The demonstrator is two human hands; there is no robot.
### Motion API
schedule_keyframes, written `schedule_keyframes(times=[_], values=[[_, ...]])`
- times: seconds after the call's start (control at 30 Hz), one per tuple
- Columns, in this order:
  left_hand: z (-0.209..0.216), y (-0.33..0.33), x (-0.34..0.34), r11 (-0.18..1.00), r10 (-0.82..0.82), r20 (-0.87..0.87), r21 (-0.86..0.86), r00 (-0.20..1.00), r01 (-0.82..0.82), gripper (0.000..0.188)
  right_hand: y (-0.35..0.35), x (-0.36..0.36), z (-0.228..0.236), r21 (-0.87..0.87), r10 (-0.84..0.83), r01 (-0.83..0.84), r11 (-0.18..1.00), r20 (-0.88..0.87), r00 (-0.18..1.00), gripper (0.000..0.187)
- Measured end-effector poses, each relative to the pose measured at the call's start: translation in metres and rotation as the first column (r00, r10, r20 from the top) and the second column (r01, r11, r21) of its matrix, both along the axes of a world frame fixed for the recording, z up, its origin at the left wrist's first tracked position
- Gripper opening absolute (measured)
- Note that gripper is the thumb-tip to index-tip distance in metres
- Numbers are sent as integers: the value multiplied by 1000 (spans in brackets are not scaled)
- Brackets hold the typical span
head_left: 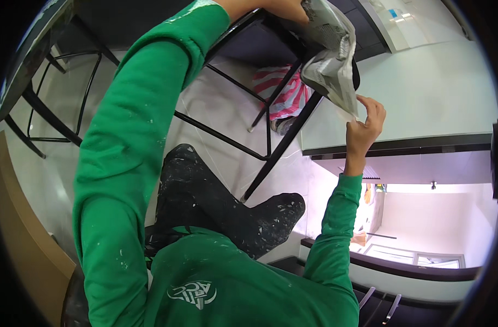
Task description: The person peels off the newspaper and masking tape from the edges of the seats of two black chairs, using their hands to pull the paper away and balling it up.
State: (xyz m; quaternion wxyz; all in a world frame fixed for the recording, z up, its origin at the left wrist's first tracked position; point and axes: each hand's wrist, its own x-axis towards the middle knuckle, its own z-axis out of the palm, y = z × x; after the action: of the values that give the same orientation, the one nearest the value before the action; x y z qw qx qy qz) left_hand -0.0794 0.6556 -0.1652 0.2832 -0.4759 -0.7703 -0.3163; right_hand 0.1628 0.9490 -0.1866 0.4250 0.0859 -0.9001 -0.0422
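Grey, printed and pretty crumpled: that's the paper (342,57), held up near the top of the view by the black stool (284,144). Its lower corner is pinched between the thumb and fingers of the right hand (367,122), so that grip is closed on it. The left hand (290,10) is stretched out to the paper's other side, but it's cut off by the top edge and partly covered, so whether anything is clamped in it can't be told from here.

What could go wrong? A rip, mostly. The paper looks thin and only a corner is gripped on the right, so it could be torn there if it's yanked. It could also be snagged if it's dragged across the top of the stool. And if the pinch is loosened, that end could just be dropped.

The stool might get knocked too, since its near leg is placed between the knees of the dark trousers (205,182). Behind its legs a striped bag (297,94) is seen on the floor (200,99). Further out, a pale panel (418,92) is seen on the right, a second stool (51,117) on the left.
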Motion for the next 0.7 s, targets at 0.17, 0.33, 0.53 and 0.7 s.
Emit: schedule_keyframes(times=[0.17,0.33,0.53,0.7], values=[[1,-2,-3,999,20,-16,-32,1000,-21,62,23,-6,-9,202,78,-49,978,-137,988,29],[4,-4,7,999,40,-3,-27,999,-40,59,31,-21,1,404,132,-76,912,-112,985,28],[-2,0,5,999,50,-37,-11,998,-51,54,30,-22,6,528,126,-57,847,-95,988,20],[-3,-2,1,999,50,-43,-12,998,-51,50,23,-24,3,536,33,13,844,-77,997,17]])
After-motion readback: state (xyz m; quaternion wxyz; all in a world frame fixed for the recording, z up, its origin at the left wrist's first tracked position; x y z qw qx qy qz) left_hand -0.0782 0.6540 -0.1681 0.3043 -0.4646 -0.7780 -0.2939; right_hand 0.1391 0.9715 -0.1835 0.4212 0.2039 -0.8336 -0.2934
